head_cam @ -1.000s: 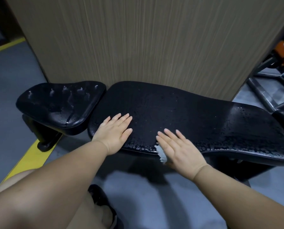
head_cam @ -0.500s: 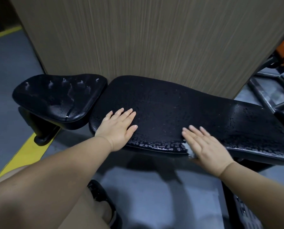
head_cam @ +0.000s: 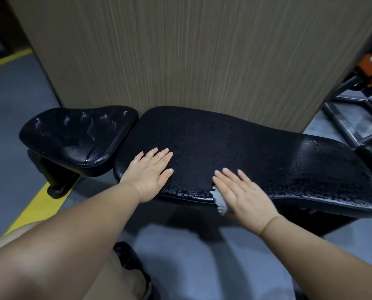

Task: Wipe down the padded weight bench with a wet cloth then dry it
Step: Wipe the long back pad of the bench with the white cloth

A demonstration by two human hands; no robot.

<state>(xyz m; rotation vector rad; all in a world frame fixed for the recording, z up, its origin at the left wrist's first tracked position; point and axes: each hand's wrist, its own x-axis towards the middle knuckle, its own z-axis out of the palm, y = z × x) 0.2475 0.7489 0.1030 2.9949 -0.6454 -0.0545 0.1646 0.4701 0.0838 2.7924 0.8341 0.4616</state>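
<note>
Black padded bench (head_cam: 256, 148), beaded with water, with two flat hands at its near edge.
Lower centre: dark shoe (head_cam: 133, 265) on grey floor. Right hand (head_cam: 244, 193), fingers straight, presses a pale grey cloth (head_cam: 220, 201); only a crumpled scrap shows by the thumb, over the pad's near rim. Left hand (head_cam: 150, 173) lies spread on the pebbled vinyl, holding nothing. Left: glossy contoured seat pad (head_cam: 76, 137). Behind: tan wood-grain panel (head_cam: 202, 50).

no legible text — none anywhere
</note>
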